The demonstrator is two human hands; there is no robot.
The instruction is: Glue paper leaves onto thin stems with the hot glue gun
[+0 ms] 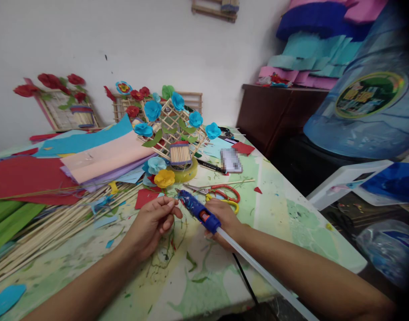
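Note:
My right hand is wrapped round a blue glue gun, with a long whitish glue stick running out of its back end towards me. The gun's nozzle points away to the left, close to the fingertips of my left hand. Those fingers are pinched together; anything between them is too small to make out. Just beyond the gun lie scissors with red and yellow handles. Behind my hands a lattice of thin sticks stands upright with blue paper flowers and green leaves. A yellow paper flower sits before it.
Thin wooden sticks and coloured paper sheets cover the table's left side. A phone and black marker lie behind the scissors. A large water jug stands at right. A black cord hangs over the near edge.

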